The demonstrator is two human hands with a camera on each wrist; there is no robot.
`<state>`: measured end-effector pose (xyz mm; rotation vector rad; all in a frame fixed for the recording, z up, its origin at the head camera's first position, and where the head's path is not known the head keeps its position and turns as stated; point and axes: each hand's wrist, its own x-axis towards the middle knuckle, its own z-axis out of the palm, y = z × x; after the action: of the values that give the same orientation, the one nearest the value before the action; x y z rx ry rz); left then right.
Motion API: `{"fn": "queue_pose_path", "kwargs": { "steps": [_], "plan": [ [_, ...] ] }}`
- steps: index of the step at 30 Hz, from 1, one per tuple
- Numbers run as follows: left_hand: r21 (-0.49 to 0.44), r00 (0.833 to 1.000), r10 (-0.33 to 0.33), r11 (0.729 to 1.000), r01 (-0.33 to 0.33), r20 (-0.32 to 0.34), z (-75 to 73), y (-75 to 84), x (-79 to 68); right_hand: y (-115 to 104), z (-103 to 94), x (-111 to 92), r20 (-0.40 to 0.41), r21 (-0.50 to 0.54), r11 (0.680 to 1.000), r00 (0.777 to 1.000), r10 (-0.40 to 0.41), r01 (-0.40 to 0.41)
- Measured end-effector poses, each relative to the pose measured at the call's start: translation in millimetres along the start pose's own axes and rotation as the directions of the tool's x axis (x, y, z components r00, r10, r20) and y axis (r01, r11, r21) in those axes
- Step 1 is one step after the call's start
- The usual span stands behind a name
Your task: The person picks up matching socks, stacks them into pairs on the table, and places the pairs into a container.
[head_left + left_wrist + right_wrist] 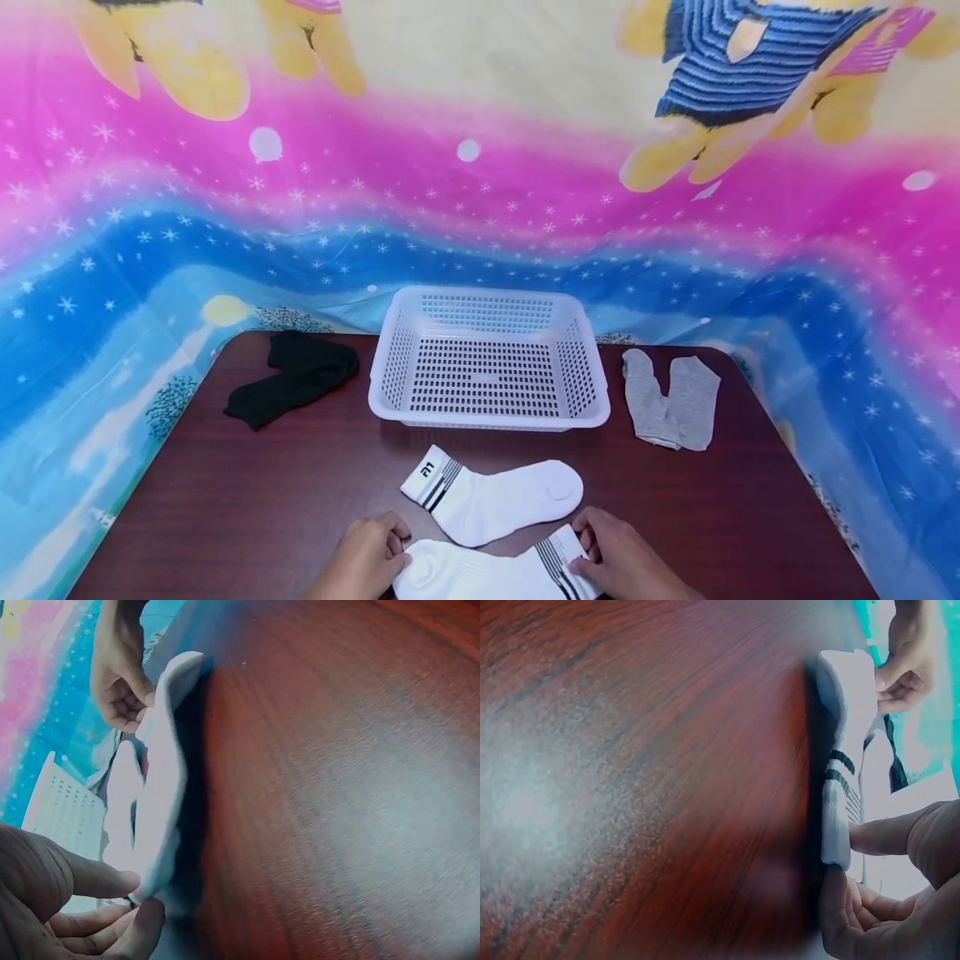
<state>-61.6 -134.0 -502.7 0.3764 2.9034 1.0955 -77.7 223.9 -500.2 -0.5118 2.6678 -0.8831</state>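
Two white socks with dark cuff stripes lie in front of the basket. The nearer sock (pixel 480 575) is stretched sideways between the hands at the lower edge of the head view. My left hand (pixel 367 554) pinches its toe end between thumb and fingers, seen close up in the left wrist view. At the striped cuff end, my right hand (pixel 622 554) pinches the sock between thumb and fingers. Just beyond it, the other white sock (pixel 517 500) lies flat, cuff to the left and toe to the right. No hand touches that one.
A white perforated basket (pixel 489 422) stands at the table's back middle, with nothing inside. Black socks (pixel 300 375) lie to its left, grey socks (pixel 671 404) to its right. A patterned cloth (pixel 480 200) hangs behind the dark wooden table (pixel 225 500).
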Motion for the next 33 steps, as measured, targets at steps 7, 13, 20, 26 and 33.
{"fn": "queue_pose_path", "kwargs": {
  "steps": [7,13,20,26,33],
  "plan": [
    [0.004,0.993,0.109,0.994,-0.109,-0.040,-3.8,11.1,-0.2,-2,0.9,3,-0.001,0.002,0.998,0.998,0.064,-0.064],
    [-0.056,0.972,0.232,0.972,-0.230,0.030,6.2,9.0,-4.7,-6,-0.7,4,0.042,0.047,0.988,0.988,0.146,-0.148],
    [-0.098,0.975,0.199,0.977,-0.190,0.094,8.5,4.4,-5.1,-11,-0.9,7,0.057,0.057,0.983,0.984,0.170,-0.174],
    [-0.166,0.979,0.137,0.980,-0.111,0.151,7.0,7.8,-3.7,-21,-9.9,6,0.016,0.162,0.982,0.996,0.093,-0.094],
    [-0.333,0.963,0.196,0.934,-0.126,0.185,8.1,27.8,-5.0,-40,-24.6,6,0.064,0.380,0.923,0.997,0.041,-0.062]
  ]
}}
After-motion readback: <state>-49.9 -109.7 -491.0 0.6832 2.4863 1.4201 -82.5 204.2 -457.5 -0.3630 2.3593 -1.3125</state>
